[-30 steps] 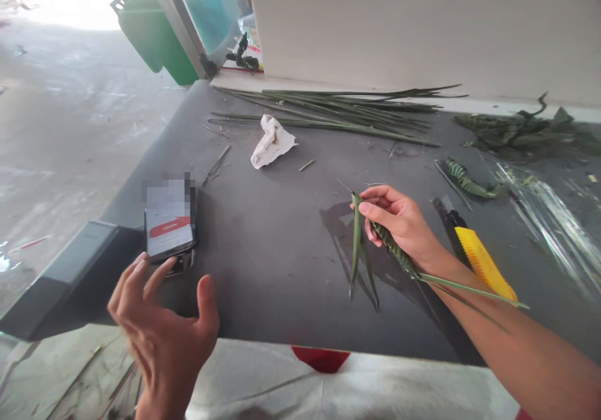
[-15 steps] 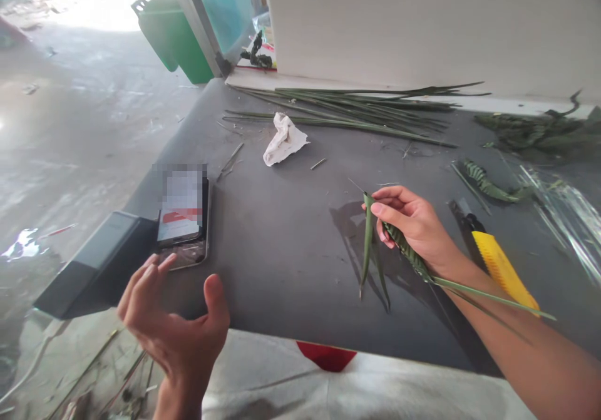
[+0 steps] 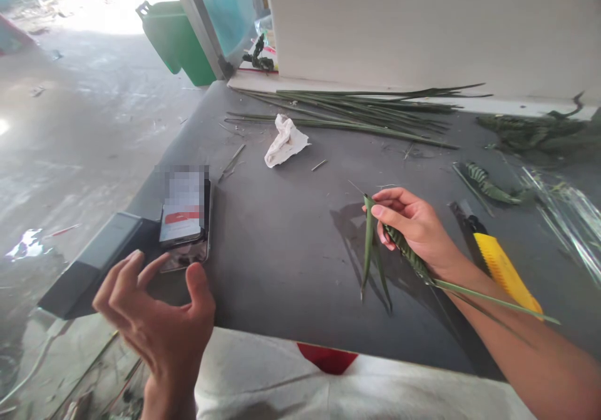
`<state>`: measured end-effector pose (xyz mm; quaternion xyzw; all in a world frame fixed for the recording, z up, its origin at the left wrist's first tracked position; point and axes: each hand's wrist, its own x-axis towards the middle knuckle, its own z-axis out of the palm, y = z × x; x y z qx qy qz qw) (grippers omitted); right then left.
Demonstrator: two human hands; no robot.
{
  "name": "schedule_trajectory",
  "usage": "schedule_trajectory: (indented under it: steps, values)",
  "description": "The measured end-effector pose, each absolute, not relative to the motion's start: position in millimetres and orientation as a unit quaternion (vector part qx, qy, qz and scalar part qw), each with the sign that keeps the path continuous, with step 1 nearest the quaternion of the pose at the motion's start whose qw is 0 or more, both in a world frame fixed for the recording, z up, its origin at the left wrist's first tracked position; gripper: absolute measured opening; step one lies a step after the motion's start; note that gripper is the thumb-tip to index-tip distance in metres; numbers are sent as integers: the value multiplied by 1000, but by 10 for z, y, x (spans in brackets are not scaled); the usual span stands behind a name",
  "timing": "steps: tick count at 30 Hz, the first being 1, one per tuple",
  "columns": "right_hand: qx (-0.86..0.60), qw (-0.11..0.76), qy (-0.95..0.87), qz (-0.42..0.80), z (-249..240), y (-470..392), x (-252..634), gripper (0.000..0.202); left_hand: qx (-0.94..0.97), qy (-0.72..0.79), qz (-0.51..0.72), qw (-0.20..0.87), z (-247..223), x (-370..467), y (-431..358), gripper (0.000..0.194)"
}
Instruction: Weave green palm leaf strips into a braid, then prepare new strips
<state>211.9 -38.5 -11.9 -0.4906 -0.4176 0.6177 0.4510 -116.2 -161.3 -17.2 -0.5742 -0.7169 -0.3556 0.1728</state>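
Observation:
My right hand (image 3: 407, 223) is closed round a woven leaf piece (image 3: 407, 254), pinching its folded end between thumb and fingers. Two green leaf tips hang down from the pinch, and a thin wire-like strand sticks out at the upper left. Long narrow strips trail back along my forearm. My left hand (image 3: 159, 304) is raised with fingers apart and holds nothing. Just beyond its fingertips lie two stacked phones (image 3: 184, 223), the upper one with a lit screen. Whether a fingertip touches the lower phone I cannot tell.
A grey power bank-like block (image 3: 94, 263) sits at the table's left edge. Long green leaf strips (image 3: 357, 110) lie at the back, near crumpled white paper (image 3: 285, 141). On the right are a yellow cutter knife (image 3: 507, 276), another woven leaf piece (image 3: 493, 185) and clear plastic sticks (image 3: 568, 220).
My left hand has shifted left and slightly down, away from the phones' right side, its fingers still apart. The right hand keeps its hold on the woven leaf piece, almost unmoved.

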Motion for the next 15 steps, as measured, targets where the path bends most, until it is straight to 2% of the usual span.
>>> schedule_trajectory:
  steps: [9, 15]
  values:
    - [-490, 447, -424, 616, -108, -393, 2127, 32, -564, -729, -359, 147, -242, -1181, -1509, 86]
    - [-492, 446, -425, 615, -96, -401, 2127, 31, -567, -751, -321, 109, -161, -1155, -1554, 78]
